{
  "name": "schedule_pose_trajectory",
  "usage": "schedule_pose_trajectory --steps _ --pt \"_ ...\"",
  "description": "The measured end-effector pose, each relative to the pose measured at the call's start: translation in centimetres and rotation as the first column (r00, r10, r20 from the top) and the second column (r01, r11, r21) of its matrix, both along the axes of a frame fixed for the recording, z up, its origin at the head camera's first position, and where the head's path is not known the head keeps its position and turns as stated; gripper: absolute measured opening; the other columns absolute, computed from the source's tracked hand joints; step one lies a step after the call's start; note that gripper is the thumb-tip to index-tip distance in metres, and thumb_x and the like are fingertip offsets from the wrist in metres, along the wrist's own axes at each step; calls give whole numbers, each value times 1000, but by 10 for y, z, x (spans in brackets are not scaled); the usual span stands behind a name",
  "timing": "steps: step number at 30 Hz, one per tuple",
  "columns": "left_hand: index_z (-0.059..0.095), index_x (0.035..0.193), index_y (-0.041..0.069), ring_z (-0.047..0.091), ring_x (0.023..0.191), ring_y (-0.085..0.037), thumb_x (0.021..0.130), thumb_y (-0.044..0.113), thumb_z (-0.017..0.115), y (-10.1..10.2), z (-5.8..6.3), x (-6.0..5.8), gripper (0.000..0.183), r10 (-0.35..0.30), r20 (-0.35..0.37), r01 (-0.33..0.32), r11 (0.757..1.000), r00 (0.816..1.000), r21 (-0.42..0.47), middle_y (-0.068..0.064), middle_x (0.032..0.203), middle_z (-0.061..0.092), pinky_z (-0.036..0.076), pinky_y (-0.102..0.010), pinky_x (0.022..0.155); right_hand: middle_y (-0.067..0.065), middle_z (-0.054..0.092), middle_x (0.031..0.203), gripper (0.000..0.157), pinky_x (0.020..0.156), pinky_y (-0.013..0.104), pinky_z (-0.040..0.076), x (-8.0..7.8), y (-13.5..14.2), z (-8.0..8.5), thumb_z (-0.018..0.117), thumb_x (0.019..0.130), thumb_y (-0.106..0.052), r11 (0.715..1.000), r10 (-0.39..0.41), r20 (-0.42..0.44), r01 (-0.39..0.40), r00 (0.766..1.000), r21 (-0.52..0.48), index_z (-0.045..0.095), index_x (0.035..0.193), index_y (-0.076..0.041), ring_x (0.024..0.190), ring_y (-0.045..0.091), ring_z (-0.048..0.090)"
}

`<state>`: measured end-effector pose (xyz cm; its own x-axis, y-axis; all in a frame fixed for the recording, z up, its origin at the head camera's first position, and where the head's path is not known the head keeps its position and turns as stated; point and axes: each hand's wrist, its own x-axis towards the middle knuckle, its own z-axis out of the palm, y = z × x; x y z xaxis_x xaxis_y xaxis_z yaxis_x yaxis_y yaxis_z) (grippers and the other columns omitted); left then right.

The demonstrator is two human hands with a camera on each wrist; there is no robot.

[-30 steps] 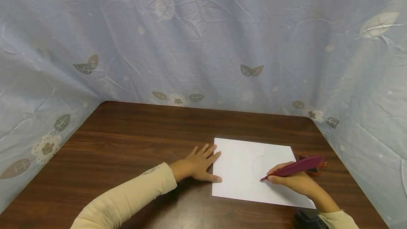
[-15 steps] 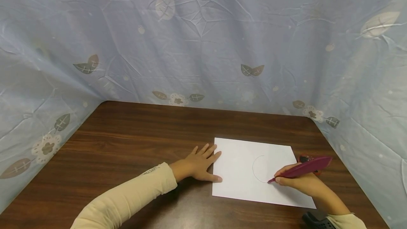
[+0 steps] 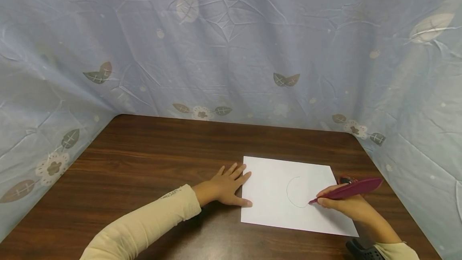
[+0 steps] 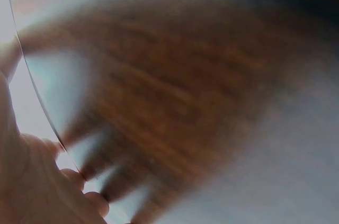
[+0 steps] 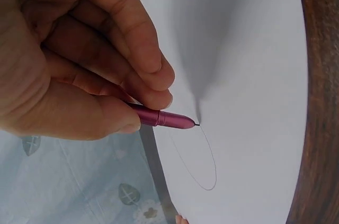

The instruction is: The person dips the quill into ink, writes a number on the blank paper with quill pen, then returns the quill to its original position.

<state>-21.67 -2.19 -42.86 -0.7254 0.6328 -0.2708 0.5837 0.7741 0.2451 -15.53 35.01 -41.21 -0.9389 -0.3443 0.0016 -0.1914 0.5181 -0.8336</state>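
A white sheet of paper [image 3: 267,208] lies on the brown table. My left hand [image 3: 225,188] rests on its left edge, fingers spread and fairly straight. In the left wrist view, that hand [image 4: 37,181] shows at the lower left beside a blurred brown area. My right hand [image 3: 348,207] pinches a plum-coloured feather pen [image 3: 357,189] between thumb and fingers. In the right wrist view, the pen's [image 5: 169,119] tip sits right at the end of a thin curved line [image 5: 214,160]. From the head, that line is an arc open on the right.
A small red-and-black item [image 3: 346,179] lies beyond the right hand, partly hidden by the feather. A black perforated strap [image 3: 364,251] is at the right wrist. The dark wooden table [image 3: 151,151] extends left, and a pale blue patterned cloth [image 3: 231,51] hangs behind and at both sides.
My right hand has moved rightward with the feather pen, lately slightly up the sheet. The drawn arc has grown round its bottom towards the right. The left hand and paper have stayed put.
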Motion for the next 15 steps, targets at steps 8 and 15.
schedule_pose_trajectory --steps 8,15 --pt "13 155 25 0 148 -27 82 76 48 0 1 1 96 0 -7 0 1000 1000 -2 -2 162 0 5 -56 116 1 74 84 23 65 23 51 -4 3 0 68 89 -11 997 -69 11 68 998 39 68 102 9 72 6 64" --pt "11 155 27 -3 148 -25 81 77 46 0 -2 -1 96 4 -6 -4 1000 1000 -11 0 162 -3 3 -55 116 5 74 86 24 67 23 53 -8 2 0 66 90 -11 996 -84 26 83 996 16 67 103 10 74 9 67"
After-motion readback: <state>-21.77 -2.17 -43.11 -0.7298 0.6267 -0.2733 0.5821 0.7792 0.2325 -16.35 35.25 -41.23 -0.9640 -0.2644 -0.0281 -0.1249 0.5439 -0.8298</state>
